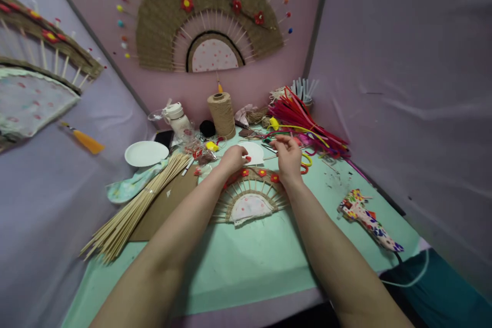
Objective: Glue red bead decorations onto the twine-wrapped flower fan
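Fan [251, 207] lies mid-way across the desk [246, 261], curved side toward the far edge. My left hand [233, 160] is at its curve, fingertips by a red piece [248, 159]; I cannot tell whether that grip holds it. My right hand [289, 158] is opposite, fingers bent; grip state unclear. Glue gun [371, 220] near right edge.

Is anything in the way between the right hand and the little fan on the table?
Nothing visible: the right hand is by the far edge of the little fan; whether they touch is unclear.
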A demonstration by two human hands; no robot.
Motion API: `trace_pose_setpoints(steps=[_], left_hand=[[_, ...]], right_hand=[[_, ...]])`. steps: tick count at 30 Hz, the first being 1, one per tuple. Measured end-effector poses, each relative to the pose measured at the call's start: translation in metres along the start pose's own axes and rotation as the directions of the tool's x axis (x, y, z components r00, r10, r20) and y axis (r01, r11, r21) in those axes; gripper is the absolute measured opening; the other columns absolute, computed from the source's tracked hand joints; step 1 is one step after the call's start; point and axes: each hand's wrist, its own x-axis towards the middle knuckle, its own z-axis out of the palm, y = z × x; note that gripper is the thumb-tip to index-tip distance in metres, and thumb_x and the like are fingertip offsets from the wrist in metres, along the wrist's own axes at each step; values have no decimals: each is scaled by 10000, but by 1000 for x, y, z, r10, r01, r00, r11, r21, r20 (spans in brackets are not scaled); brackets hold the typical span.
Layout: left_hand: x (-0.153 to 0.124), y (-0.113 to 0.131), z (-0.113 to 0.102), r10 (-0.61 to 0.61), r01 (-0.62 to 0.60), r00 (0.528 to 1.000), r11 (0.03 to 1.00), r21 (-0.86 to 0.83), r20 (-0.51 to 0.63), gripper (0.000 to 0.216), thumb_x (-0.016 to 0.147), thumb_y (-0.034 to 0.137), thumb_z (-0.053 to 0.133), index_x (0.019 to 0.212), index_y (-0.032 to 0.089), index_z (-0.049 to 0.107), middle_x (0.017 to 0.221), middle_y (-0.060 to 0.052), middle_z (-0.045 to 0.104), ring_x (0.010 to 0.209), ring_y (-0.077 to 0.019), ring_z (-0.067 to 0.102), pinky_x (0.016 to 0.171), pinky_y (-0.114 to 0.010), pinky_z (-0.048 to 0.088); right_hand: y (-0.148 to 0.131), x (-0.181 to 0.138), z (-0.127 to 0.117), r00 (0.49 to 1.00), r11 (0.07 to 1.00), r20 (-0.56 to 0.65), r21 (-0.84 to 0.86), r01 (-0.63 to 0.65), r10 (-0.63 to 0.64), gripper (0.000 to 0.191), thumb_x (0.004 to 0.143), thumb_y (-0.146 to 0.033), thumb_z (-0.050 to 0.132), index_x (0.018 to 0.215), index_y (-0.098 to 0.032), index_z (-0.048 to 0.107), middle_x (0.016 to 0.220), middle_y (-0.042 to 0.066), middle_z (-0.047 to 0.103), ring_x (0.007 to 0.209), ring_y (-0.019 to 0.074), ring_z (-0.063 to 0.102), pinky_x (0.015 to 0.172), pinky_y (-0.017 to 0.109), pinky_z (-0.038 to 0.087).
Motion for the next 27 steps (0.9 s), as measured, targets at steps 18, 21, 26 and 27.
trace_pose_setpoints(steps=[18,21,26,27], left_hand=[[-18,6,-12,-148,93,989,537,-838,14,366,633,325,765,888,134,584,797,-62,693,773,-145,662,778,-296,505],[-45,16,-14,-155,104,986,319,-942,57,434,576,310,823,912,148,601,820,-43,696,784,-129,665,833,-304,500],[-64,21,-18,-149,133,985,288,-948,93,342,573,316,820,818,143,656,812,-21,692,809,-116,648,859,-279,489],[-64,21,-19,-135,122,987,295,-948,85,329,582,325,814,809,144,661,803,-20,692,812,-118,646,868,-286,489]], right_hand=[[21,-6,3,904,951,428,-277,140,-8,210,751,-186,569,954,-204,619,995,67,694,890,185,645,844,376,479],[8,-13,3,870,934,486,-268,236,-81,215,759,-270,636,963,-207,659,989,56,705,856,180,643,835,355,470],[-6,-20,3,799,887,560,-228,402,-218,107,783,-253,641,851,-213,714,885,44,714,812,172,629,791,321,463],[-8,-21,4,789,883,566,-211,419,-239,92,789,-242,635,823,-216,716,851,38,710,799,171,625,781,317,462]])
